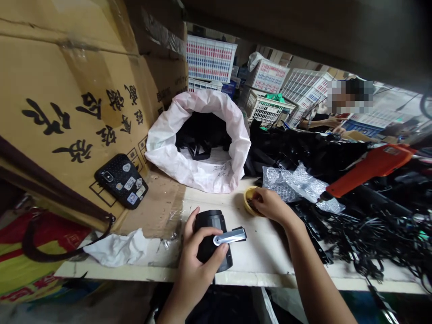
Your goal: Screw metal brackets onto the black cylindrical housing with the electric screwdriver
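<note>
My left hand (199,261) grips a black cylindrical device (211,238) on the white table top (259,252), and a metal bracket (231,236) sticks out from the device to the right. My right hand (272,204) has its curled fingertips at a small round yellow-rimmed dish (249,200) holding small dark parts. Whether those fingers hold anything is hidden. An orange electric screwdriver (367,173) lies to the right, its tip near a sheet of bubble wrap (297,184).
A white sack (199,173) of black parts stands at the table's back. A large cardboard box (84,103) with a stickered phone (121,181) leaning on it fills the left. Black cables (371,238) are heaped on the right. A co-worker's arm (320,122) and stacked crates (209,58) are behind.
</note>
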A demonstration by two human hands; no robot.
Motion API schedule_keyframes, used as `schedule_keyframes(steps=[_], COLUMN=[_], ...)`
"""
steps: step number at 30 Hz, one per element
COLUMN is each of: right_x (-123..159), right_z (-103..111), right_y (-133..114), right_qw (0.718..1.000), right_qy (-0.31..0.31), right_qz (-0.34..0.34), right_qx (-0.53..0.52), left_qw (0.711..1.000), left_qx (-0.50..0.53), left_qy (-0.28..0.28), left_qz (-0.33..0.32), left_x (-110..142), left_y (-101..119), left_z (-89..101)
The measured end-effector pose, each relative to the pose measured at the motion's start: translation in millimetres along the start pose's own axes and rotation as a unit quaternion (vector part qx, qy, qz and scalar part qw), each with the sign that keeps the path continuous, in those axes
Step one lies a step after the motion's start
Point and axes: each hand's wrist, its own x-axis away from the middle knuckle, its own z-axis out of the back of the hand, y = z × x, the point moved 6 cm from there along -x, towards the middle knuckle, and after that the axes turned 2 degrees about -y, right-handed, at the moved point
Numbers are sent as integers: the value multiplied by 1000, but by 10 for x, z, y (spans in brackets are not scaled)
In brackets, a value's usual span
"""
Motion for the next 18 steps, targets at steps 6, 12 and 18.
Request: schedule_keyframes(steps=[6, 12, 18], right_x=[230, 405, 581], right_z=[127, 125, 160], right_y=[-170, -452, -769], right_qw=[992, 979, 954], right_qy=[64, 79, 64], right_qz=[62, 136, 210], right_qx=[-88, -131, -206], left_qw=[1000, 1000, 999], left_qx=[9, 4, -15], left_qy=[-7, -10, -27], left_qz=[1, -7, -10], left_x=[2, 4, 1], left_y=[-14, -18, -69], left_z=[-2, -4, -17])
